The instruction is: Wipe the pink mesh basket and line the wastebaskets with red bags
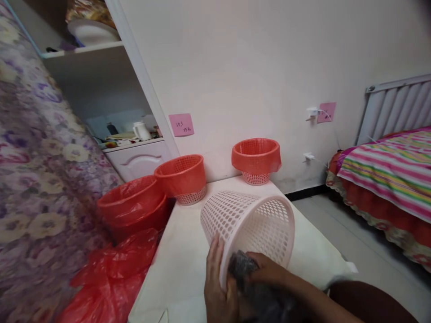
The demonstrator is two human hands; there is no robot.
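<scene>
A pale pink perforated basket (247, 220) lies tilted on its side on the white table (178, 264), its mouth turned toward me. My left hand (217, 287) grips the basket's near rim with fingers closed around it. My right hand (266, 271) is closed on a crumpled dark plastic bag (240, 267) and holds it at the basket's mouth. Most of the bag is hidden below my hands.
Two baskets lined with red bags stand at the back of the table (182, 177) (256, 159). A larger red-lined bin (133, 208) and loose red bags (111, 273) sit at the left beside a floral fabric. A bed (387, 175) stands at the right.
</scene>
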